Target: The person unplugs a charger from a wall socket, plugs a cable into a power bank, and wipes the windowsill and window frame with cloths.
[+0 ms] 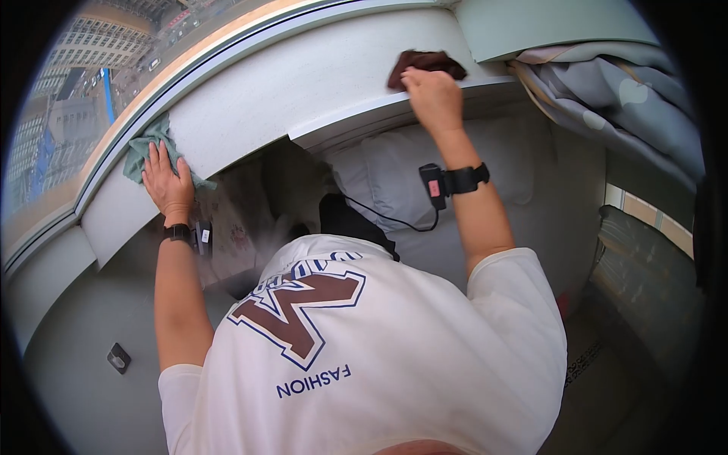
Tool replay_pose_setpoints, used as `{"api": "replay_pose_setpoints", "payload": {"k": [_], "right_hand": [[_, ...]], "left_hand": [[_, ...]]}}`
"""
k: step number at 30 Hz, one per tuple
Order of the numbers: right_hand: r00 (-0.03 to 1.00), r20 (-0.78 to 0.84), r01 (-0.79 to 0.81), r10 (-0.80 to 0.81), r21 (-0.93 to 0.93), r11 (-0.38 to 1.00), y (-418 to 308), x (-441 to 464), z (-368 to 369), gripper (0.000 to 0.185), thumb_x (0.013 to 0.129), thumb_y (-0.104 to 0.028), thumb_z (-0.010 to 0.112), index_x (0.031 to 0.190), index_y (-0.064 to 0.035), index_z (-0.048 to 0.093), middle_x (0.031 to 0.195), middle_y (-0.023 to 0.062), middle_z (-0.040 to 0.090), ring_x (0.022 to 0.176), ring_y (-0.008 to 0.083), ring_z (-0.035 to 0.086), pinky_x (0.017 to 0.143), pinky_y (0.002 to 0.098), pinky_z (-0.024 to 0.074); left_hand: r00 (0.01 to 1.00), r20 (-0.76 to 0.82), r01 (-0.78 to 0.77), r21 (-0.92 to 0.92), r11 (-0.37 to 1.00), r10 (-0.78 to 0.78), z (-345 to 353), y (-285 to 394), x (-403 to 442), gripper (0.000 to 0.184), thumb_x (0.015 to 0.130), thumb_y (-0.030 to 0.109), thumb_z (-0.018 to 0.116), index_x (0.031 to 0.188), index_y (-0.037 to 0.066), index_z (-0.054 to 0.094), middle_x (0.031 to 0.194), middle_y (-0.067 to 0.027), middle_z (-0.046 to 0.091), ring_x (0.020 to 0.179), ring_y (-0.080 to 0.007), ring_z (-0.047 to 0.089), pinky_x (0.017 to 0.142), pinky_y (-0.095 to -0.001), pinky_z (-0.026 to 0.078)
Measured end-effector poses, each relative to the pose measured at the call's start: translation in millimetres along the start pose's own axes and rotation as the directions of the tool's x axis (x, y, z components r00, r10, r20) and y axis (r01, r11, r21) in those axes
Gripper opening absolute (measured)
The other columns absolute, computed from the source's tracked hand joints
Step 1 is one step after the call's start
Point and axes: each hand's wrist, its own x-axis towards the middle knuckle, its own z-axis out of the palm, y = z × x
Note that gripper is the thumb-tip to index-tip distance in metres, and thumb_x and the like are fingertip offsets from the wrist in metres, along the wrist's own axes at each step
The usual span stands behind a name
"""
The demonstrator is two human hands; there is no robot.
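My left hand [168,184] lies with its fingers stretched over a green cloth [139,155] on the left part of the white window sill [250,98]. Part of this cloth hangs over the sill's inner edge beside my wrist. Toward the right end of the sill, my right hand [434,95] has its fingers closed on a crumpled dark brown cloth [425,62]. That cloth rests near the inner edge. Each wrist wears a black strap with a small device.
Along the sill's outer side runs the window frame [144,114], with buildings beyond. A grey patterned curtain [607,95] hangs at the right. Below the sill are a pale pillow [394,171] and bedding. A wall switch [118,358] is at the lower left.
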Motion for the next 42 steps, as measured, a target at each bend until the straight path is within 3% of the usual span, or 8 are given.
{"api": "replay_pose_setpoints", "payload": {"k": [6,12,20,25,28,33,38,42], "right_hand": [[0.937,0.221,0.145,-0.269,0.453,0.879,-54.5,-1.4,19.9,0.012,0.084,-0.017,0.069,0.091,-0.0102,0.075,0.087,0.0076,0.071,0.088,0.03,0.062,0.079,0.0393,0.0518],[0.896,0.44,-0.176,0.063,0.221,0.959,17.8,20.0,-36.7,0.02,0.09,-0.02,0.06,0.097,-0.0074,0.074,0.091,0.0131,0.071,0.089,0.0309,0.063,0.08,0.0398,0.0509],[0.769,0.394,0.2,-0.503,0.599,0.775,-165.4,-3.4,71.5,0.013,0.086,-0.019,0.068,0.093,-0.0108,0.075,0.089,0.0087,0.072,0.086,0.0303,0.065,0.08,0.0391,0.0517],[0.741,0.668,-0.671,-0.076,0.74,-0.04,-132.0,31.2,44.9,0.02,0.098,-0.018,0.06,0.107,-0.0009,0.066,0.099,0.0103,0.071,0.087,0.0174,0.069,0.078,0.0299,0.0546],[0.847,0.504,-0.442,0.167,0.844,-0.304,-82.0,65.2,-37.5,0.025,0.104,-0.019,0.049,0.114,-0.0009,0.062,0.101,0.0107,0.071,0.088,0.0187,0.07,0.078,0.0329,0.0579],[0.943,-0.231,0.217,0.24,0.973,0.083,-49.3,116.2,-200.0,0.031,0.105,-0.024,0.045,0.117,0.0013,0.06,0.108,0.0138,0.069,0.089,0.0226,0.07,0.08,0.0353,0.059],[0.142,-0.951,0.709,0.273,0.29,0.643,-54.9,176.0,-265.2,0.021,0.093,-0.007,0.048,0.094,0.0087,0.061,0.096,0.018,0.07,0.081,0.0266,0.07,0.067,0.0357,0.0609],[0.231,-0.969,0.536,-0.083,0.055,0.843,-46.3,243.8,-257.2,0.021,0.091,-0.011,0.063,0.1,0.0074,0.061,0.101,0.0168,0.065,0.093,0.026,0.063,0.086,0.0362,0.0505]], "left_hand": [[1.0,0.001,0.005,0.002,1.0,-0.005,-2.1,2.7,1.6,0.059,0.092,0.038,0.052,0.147,0.018,0.046,0.156,-0.0069,0.038,0.139,-0.0371,0.038,0.116,-0.0507,0.024],[1.0,-0.027,0.007,-0.03,1.0,-0.008,-3.5,2.8,1.2,0.059,0.09,0.036,0.054,0.146,0.018,0.048,0.155,-0.0077,0.04,0.137,-0.0375,0.04,0.116,-0.0515,0.025],[1.0,-0.023,0.001,-0.014,1.0,-0.002,-6.6,5.2,1.6,0.059,0.089,0.03,0.054,0.146,0.016,0.047,0.156,-0.0074,0.038,0.137,-0.0377,0.04,0.116,-0.0512,0.026],[1.0,0.001,0.013,0.0,1.0,-0.013,-9.4,5.8,2.4,0.06,0.088,0.029,0.055,0.145,0.014,0.047,0.155,-0.0084,0.039,0.138,-0.0379,0.039,0.115,-0.0523,0.026],[1.0,0.005,0.017,-0.015,1.0,-0.017,-9.4,5.4,2.3,0.06,0.088,0.029,0.055,0.145,0.013,0.047,0.155,-0.0092,0.039,0.138,-0.038,0.038,0.116,-0.0531,0.026],[1.0,-0.016,0.013,-0.026,1.0,-0.013,-11.1,5.9,1.8,0.06,0.088,0.029,0.055,0.145,0.012,0.047,0.155,-0.0095,0.038,0.138,-0.038,0.038,0.116,-0.0532,0.025],[0.999,-0.033,0.016,-0.015,1.0,-0.017,-7.9,6.1,1.6,0.06,0.087,0.029,0.055,0.145,0.013,0.047,0.156,-0.0086,0.038,0.137,-0.0376,0.039,0.116,-0.0532,0.025],[0.999,-0.03,0.014,-0.007,1.0,-0.014,-4.8,3.1,0.6,0.061,0.086,0.03,0.056,0.144,0.013,0.048,0.156,-0.0074,0.038,0.136,-0.0371,0.04,0.115,-0.0531,0.026]]}}
